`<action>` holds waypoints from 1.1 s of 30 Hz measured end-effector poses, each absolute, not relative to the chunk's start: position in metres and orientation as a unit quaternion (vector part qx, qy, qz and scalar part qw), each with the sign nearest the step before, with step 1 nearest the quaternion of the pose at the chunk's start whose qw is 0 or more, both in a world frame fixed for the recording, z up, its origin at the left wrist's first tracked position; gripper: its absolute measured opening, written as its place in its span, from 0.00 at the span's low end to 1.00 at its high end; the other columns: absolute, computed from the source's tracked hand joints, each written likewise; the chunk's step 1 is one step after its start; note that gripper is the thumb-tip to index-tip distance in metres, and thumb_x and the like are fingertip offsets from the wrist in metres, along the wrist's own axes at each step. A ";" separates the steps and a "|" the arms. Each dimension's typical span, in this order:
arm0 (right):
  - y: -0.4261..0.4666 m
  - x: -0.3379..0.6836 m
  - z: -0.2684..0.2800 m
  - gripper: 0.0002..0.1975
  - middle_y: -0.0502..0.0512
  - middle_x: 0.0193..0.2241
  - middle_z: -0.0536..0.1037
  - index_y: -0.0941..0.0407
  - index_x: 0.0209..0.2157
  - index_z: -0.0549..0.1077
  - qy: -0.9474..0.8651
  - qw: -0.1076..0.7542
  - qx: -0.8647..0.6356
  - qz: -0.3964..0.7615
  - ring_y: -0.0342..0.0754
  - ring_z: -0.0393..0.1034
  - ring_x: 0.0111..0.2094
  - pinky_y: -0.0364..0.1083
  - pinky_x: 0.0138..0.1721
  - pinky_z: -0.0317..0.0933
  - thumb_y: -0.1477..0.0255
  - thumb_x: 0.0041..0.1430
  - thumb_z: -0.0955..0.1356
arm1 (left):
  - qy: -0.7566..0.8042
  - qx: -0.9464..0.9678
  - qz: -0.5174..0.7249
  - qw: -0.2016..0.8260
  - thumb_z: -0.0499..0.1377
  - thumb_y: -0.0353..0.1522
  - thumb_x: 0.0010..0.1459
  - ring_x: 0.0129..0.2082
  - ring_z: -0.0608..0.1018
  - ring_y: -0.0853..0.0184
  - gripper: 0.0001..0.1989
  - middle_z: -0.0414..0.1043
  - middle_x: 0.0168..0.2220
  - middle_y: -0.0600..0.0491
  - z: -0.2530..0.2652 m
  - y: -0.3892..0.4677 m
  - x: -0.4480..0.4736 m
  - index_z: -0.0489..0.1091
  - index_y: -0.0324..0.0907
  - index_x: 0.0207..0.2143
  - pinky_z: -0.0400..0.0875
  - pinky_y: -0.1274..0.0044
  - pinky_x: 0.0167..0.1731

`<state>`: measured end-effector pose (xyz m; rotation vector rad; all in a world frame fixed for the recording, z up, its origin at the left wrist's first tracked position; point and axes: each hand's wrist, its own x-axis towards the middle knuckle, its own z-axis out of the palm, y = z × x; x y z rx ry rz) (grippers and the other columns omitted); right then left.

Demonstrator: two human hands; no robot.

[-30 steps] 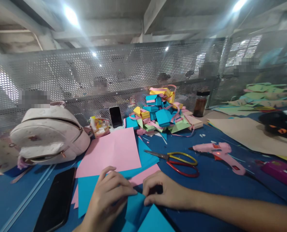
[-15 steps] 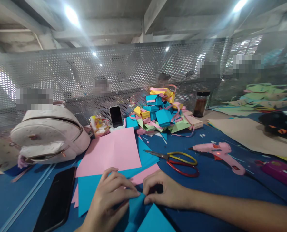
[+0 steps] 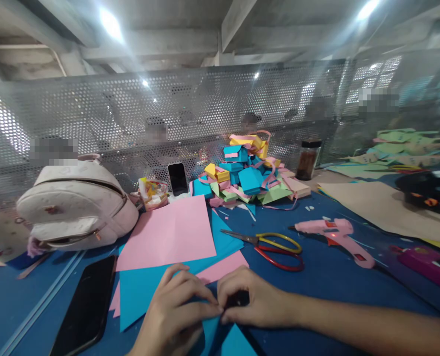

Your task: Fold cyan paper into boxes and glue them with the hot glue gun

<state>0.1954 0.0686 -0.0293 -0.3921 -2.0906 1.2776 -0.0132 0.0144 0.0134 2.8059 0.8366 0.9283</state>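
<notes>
At the near edge of the view, a folded piece of blue paper [image 3: 209, 332] is pinched between my two hands. My left hand [image 3: 183, 311] is closed on its upper edge, with the thumb mostly hidden. My right hand [image 3: 247, 299] has thumb and index finger pressed together at the same edge, touching the left fingertips. A pointed blue flap [image 3: 237, 342] of paper sticks up just below my right hand. Beyond my hands lie a pink sheet [image 3: 170, 235] and blue sheets [image 3: 136, 291], stacked loosely. Scissors [image 3: 259, 241] with yellow and red handles lie past my right hand.
A black phone [image 3: 84, 306] lies at left, near a white backpack [image 3: 79, 205]. Folded paper boxes [image 3: 249, 173] are heaped at the back beside a jar [image 3: 309, 160]. A pink glue gun [image 3: 334, 232] with a cord and a purple tool [image 3: 427, 262] lie at right.
Both hands have shifted slightly, the left one to the right, so their fingertips now meet. Less of the folded blue paper shows below them. The surrounding things have stayed in place.
</notes>
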 end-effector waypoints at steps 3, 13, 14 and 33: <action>0.067 0.194 -0.028 0.10 0.49 0.23 0.75 0.59 0.25 0.78 -0.792 0.330 -0.151 0.491 0.41 0.65 0.24 0.40 0.28 0.58 0.66 0.51 0.74 | 0.271 0.913 0.305 0.025 0.53 0.21 0.57 0.36 0.75 0.64 0.17 0.77 0.36 0.53 0.012 0.014 -0.012 0.72 0.48 0.43 0.63 0.65 0.45; 0.066 0.194 -0.029 0.13 0.47 0.21 0.70 0.58 0.26 0.78 -0.771 0.333 -0.215 0.499 0.41 0.61 0.23 0.40 0.25 0.53 0.62 0.52 0.74 | 0.319 0.863 0.359 0.155 0.56 0.21 0.59 0.39 0.77 0.61 0.16 0.78 0.39 0.50 0.011 0.016 -0.015 0.76 0.49 0.42 0.70 0.68 0.39; 0.067 0.194 -0.028 0.13 0.46 0.20 0.69 0.58 0.26 0.77 -0.768 0.337 -0.225 0.496 0.41 0.60 0.23 0.40 0.25 0.53 0.62 0.52 0.73 | 0.340 0.844 0.370 0.188 0.57 0.22 0.59 0.40 0.78 0.61 0.15 0.77 0.39 0.50 0.012 0.016 -0.014 0.77 0.50 0.41 0.71 0.69 0.38; 0.067 0.195 -0.025 0.18 0.49 0.23 0.71 0.58 0.26 0.74 -0.755 0.378 -0.238 0.481 0.43 0.64 0.25 0.41 0.27 0.56 0.57 0.54 0.71 | 0.365 0.830 0.372 0.200 0.59 0.26 0.60 0.45 0.76 0.60 0.18 0.76 0.45 0.50 0.008 0.014 -0.016 0.68 0.49 0.52 0.72 0.69 0.44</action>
